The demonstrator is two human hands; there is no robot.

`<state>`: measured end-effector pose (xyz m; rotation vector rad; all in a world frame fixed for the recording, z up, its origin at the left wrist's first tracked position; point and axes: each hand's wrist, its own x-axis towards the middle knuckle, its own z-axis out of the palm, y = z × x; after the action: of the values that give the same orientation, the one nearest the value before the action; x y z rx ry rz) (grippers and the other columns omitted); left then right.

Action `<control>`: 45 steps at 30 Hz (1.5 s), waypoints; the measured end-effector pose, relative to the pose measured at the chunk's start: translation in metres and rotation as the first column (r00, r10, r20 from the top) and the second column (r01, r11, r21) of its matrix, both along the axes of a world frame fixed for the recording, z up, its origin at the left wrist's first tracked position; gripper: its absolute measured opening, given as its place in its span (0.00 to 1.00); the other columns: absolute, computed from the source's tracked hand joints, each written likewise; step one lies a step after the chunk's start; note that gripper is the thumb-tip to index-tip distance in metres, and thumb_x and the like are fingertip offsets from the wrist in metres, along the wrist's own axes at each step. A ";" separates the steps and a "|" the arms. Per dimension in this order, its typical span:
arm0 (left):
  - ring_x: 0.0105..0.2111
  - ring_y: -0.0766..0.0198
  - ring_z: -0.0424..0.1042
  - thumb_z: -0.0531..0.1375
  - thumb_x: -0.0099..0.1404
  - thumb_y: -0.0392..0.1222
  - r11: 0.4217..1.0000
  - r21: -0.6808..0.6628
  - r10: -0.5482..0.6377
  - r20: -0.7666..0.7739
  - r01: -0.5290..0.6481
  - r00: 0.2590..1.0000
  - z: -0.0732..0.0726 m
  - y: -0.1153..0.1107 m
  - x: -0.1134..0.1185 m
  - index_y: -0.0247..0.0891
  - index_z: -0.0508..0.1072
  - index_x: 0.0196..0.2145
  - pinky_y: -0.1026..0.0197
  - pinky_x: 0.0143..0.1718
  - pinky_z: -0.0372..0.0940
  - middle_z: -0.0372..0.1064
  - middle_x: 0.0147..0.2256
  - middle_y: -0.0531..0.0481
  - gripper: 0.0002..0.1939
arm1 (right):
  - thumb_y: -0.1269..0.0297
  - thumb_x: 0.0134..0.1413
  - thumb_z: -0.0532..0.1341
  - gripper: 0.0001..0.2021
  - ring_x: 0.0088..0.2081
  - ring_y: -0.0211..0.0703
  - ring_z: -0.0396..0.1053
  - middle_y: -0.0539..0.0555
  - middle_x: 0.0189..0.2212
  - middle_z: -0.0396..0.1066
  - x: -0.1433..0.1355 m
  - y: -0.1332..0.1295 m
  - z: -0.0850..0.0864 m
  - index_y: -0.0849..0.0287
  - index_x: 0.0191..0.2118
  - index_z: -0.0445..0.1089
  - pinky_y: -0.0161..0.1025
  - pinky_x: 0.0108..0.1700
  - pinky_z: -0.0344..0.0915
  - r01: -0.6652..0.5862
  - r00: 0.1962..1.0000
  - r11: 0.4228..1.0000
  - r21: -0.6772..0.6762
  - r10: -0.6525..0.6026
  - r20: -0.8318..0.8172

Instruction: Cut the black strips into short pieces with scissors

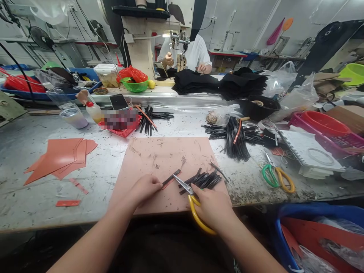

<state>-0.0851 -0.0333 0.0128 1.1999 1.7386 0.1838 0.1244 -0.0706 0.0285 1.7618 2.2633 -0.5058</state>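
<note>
My left hand (148, 189) pinches the near end of a short black strip (171, 179), which shows a reddish-orange edge along one side. In my right hand (212, 204) is a pair of scissors (196, 214) with a yellow handle. Their blade tips touch or lie just over the strip, and I cannot tell whether the blades are apart. A loose pile of black strips (206, 179) lies just beyond my right hand. Everything here sits over a scuffed pinkish board (159, 153).
Orange leather-like pieces (64, 153) lie left. Black strip bundles (238, 140) lie at the right back, beside green-and-orange-handled scissors (277, 176) and a spiral notebook (311, 149). A red basket (125, 132) stands at the back left. Across the table a person (199, 49) sits behind a sewing machine (139, 49).
</note>
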 end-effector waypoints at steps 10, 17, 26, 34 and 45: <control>0.14 0.69 0.55 0.57 0.51 0.39 0.999 -0.026 0.047 0.027 -0.046 0.999 -0.001 -0.003 -0.007 0.38 0.67 0.21 0.67 0.15 0.48 0.55 0.14 0.58 0.04 | 0.52 0.53 0.55 0.27 0.37 0.54 0.72 0.60 0.36 0.75 -0.001 0.002 0.003 0.54 0.58 0.59 0.42 0.36 0.64 0.016 1.000 1.000 -0.024 -0.016 -0.001; 0.12 0.70 0.52 0.56 0.52 0.37 0.997 -0.031 0.071 -0.015 -0.071 0.997 -0.003 -0.006 -0.006 0.38 0.65 0.21 0.68 0.11 0.43 0.53 0.12 0.58 0.04 | 0.51 0.52 0.55 0.28 0.37 0.55 0.73 0.60 0.35 0.75 -0.001 0.001 0.002 0.55 0.58 0.60 0.43 0.36 0.65 0.021 1.000 1.000 -0.023 -0.021 -0.009; 0.12 0.70 0.54 0.56 0.52 0.38 0.998 -0.018 0.057 -0.025 -0.057 0.998 0.000 -0.006 -0.006 0.38 0.66 0.21 0.68 0.11 0.45 0.53 0.12 0.59 0.04 | 0.54 0.50 0.58 0.21 0.41 0.53 0.70 0.56 0.38 0.74 0.008 -0.013 0.009 0.54 0.50 0.66 0.42 0.41 0.62 0.018 0.935 0.995 -0.095 -0.050 -0.352; 0.14 0.69 0.57 0.56 0.51 0.39 0.998 0.032 0.047 0.001 -0.047 0.999 -0.009 -0.006 -0.009 0.38 0.66 0.20 0.68 0.16 0.50 0.54 0.13 0.59 0.05 | 0.58 0.57 0.51 0.12 0.34 0.46 0.69 0.54 0.32 0.72 0.003 -0.033 0.003 0.59 0.40 0.66 0.36 0.34 0.62 -0.162 0.781 0.932 -0.323 -0.079 -0.620; 0.15 0.69 0.58 0.57 0.50 0.38 0.998 0.058 0.023 0.013 -0.024 1.000 -0.014 -0.008 -0.011 0.38 0.66 0.20 0.68 0.17 0.51 0.55 0.13 0.58 0.04 | 0.54 0.58 0.48 0.14 0.19 0.35 0.59 0.45 0.17 0.58 -0.002 -0.029 -0.013 0.58 0.37 0.63 0.31 0.23 0.59 -0.157 0.651 0.840 -0.519 -0.307 -0.694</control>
<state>-0.0960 -0.0411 -0.0013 1.2184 1.7479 0.2565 0.1224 -0.0996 0.0156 1.4698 2.0956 -2.0262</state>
